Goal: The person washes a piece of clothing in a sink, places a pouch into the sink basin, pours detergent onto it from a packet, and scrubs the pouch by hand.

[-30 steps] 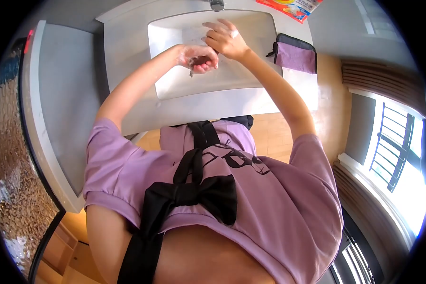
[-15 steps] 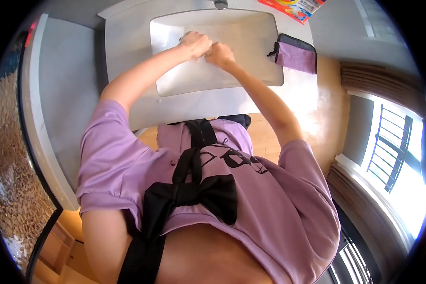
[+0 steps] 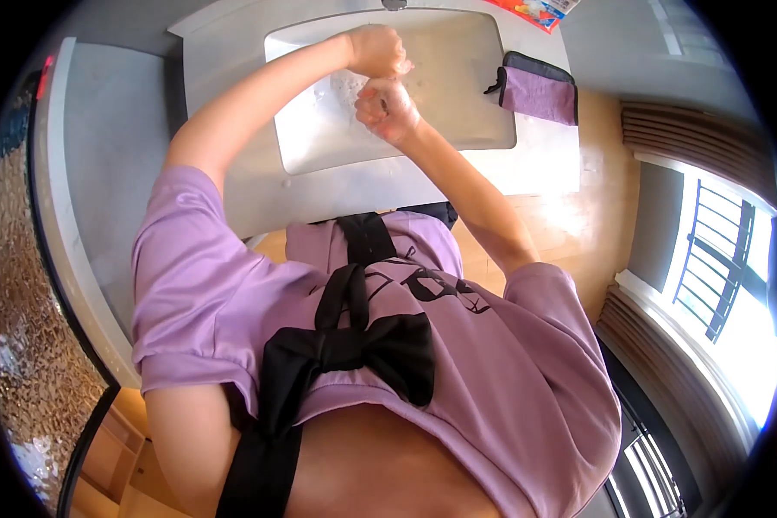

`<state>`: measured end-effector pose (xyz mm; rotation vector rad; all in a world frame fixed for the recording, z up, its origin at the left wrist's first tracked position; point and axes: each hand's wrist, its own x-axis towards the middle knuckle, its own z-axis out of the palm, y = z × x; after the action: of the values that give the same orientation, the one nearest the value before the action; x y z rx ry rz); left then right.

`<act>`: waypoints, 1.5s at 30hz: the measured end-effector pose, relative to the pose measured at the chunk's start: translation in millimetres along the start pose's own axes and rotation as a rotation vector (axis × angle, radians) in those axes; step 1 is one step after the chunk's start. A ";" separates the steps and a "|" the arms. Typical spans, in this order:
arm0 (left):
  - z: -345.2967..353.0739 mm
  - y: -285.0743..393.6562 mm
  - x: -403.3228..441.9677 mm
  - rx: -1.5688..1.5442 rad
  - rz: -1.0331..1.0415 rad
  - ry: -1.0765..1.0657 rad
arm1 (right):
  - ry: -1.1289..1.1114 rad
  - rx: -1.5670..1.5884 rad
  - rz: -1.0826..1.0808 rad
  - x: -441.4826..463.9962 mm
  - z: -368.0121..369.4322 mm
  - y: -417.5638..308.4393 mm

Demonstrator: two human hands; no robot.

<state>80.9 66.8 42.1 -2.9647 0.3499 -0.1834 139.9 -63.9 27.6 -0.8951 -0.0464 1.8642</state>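
Largest first. A purple shirt [image 3: 483, 363], worn by the person at the basin, filled the near part of the view, with dark print across its front and a black bow [image 3: 341, 347] tied at the chest. Beyond it stood the white table [image 3: 250, 194]. The sink [image 3: 470, 129] was set into the table, and both hands were over it.

To the left, a patterned panel [image 3: 43, 345] in a dark frame; to the right, a bright window [image 3: 716, 259] with bars, and a brown blind [image 3: 699, 142] over its upper part. Wooden floor [image 3: 600, 181] showed past the right edge of the table.

Left hand [image 3: 376, 52]: reached in from the left, back upward, fingers folded narrow. Contents, if any, could not be told. Right hand [image 3: 388, 108]: just nearer the body, turned inner side up, fingers curled toward the palm; could not tell whether it held something. The two were close together; actual contact was unclear from my position.

A purple cloth [image 3: 540, 93] with black edging lay on the table beside the sink, to the right. Farther back, a red packet [image 3: 535, 10] was partly cut off by the view. Faucet [image 3: 394, 4]: only its tip visible, behind the sink. Some whitish foam [image 3: 344, 88] lay in the sink, left of the right hand.
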 end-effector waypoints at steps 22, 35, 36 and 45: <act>-5.0 8.3 2.4 -0.432 -0.151 0.282 | -0.175 0.372 0.160 -31.4 32.3 -14.4; 37.7 98.8 1.7 -2.141 -0.901 1.768 | -0.025 0.835 0.102 23.3 58.5 5.0; 17.9 103.6 7.6 -1.875 -1.099 1.559 | 0.054 0.883 0.044 1.6 82.5 -3.3; 72.3 90.5 -22.9 -1.087 -1.360 1.207 | 0.165 1.021 -0.003 -18.2 119.8 -11.2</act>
<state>48.8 -4.9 -46.0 -2.6639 -2.0799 -2.4645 80.9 -31.3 128.9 -0.3089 0.9185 1.4953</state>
